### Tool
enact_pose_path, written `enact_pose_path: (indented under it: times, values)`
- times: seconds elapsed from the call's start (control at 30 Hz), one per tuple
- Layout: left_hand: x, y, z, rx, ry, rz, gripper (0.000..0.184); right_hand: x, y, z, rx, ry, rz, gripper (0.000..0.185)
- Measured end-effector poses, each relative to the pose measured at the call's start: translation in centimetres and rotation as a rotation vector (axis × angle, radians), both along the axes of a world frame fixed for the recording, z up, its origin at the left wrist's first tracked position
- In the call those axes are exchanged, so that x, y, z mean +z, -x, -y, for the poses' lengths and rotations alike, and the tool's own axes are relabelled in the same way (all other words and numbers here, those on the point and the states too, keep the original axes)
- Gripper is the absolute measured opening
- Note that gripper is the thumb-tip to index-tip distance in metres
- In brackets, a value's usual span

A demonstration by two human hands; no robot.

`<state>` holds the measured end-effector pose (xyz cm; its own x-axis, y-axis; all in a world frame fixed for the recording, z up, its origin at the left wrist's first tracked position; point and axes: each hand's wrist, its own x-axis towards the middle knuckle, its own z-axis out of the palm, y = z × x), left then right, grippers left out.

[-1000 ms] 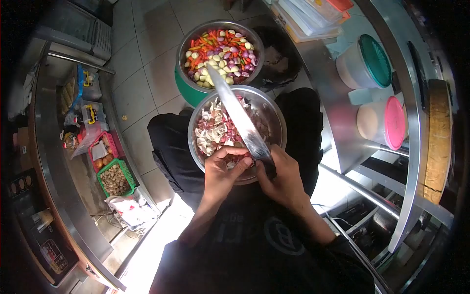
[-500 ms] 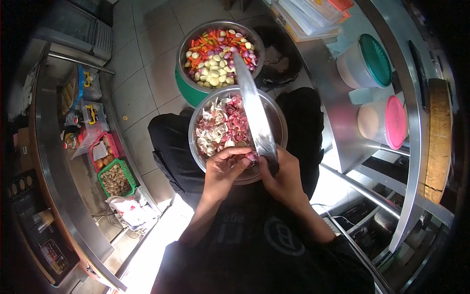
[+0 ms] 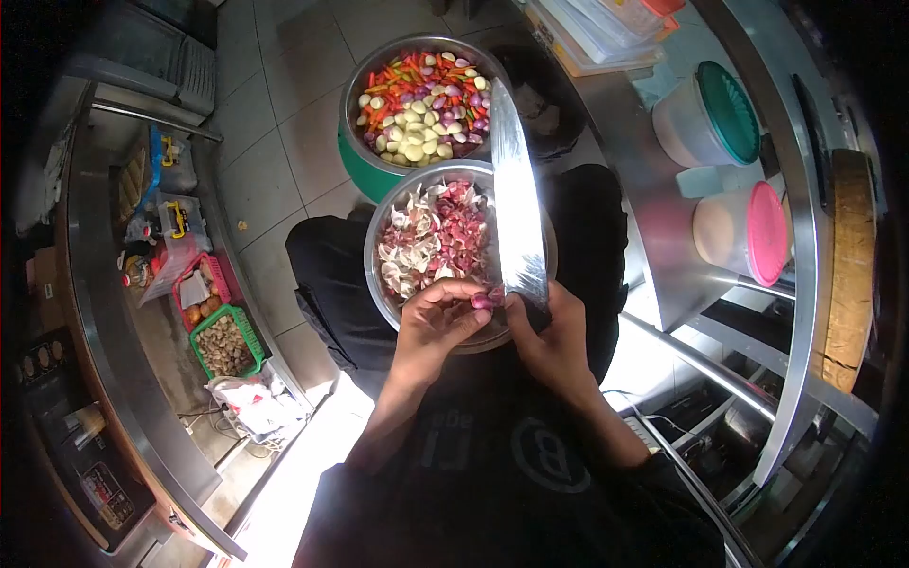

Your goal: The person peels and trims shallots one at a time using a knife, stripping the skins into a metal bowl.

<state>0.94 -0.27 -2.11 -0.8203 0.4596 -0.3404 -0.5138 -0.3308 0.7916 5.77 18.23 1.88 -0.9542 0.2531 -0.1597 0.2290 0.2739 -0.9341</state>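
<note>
My left hand (image 3: pixel 437 327) pinches a small purple shallot (image 3: pixel 486 300) over the near edge of a steel bowl (image 3: pixel 377 301). That bowl sits in my lap, with pale garlic skins (image 3: pixel 407 246) on its left and reddish shallot skins (image 3: pixel 460 227) toward the right. In my right hand (image 3: pixel 551 339) is a large knife (image 3: pixel 517 204), its broad blade pointing away from me and its dark handle mostly covered by my fingers. The right thumb lies near the blade's base, close to the shallot. Beyond stands a second steel bowl (image 3: pixel 352 90) holding peeled garlic (image 3: pixel 414 133), shallots and red and orange chillies (image 3: pixel 417 68).
A green support (image 3: pixel 360 175) holds up the far bowl. On the right, a steel shelf (image 3: pixel 615 151) carries tubs with green (image 3: pixel 727 114) and pink (image 3: pixel 766 234) lids. At left, a green basket (image 3: pixel 227 343) and a pink basket (image 3: pixel 201 292) rest on a lower shelf.
The knife has swung to the right and stands more upright, its tip now right of the far bowl's contents. The shallot has turned slightly in my left fingers.
</note>
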Motion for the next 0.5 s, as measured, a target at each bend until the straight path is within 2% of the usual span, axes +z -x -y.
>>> enact_pose_path:
  times: [0.13, 0.2, 0.3, 0.5]
  values:
    - [-1.2, -0.2, 0.3, 0.019, -0.019, -0.023, 0.028, 0.3, 0.1, -0.5, 0.049, 0.004, -0.031, 0.026]
    - [-1.3, -0.2, 0.4, 0.021, -0.025, -0.045, 0.028, 0.9, 0.2, -0.5, 0.104, -0.112, -0.091, 0.031]
    - [-0.7, 0.0, 0.4, 0.031, -0.01, -0.071, 0.028, 2.0, 0.5, -0.3, 0.116, -0.134, -0.195, 0.037]
    - [-0.7, 0.3, 0.5, 0.03, 0.042, -0.149, 0.028, 2.6, 0.5, -1.1, 0.333, -0.187, -0.116, 0.028]
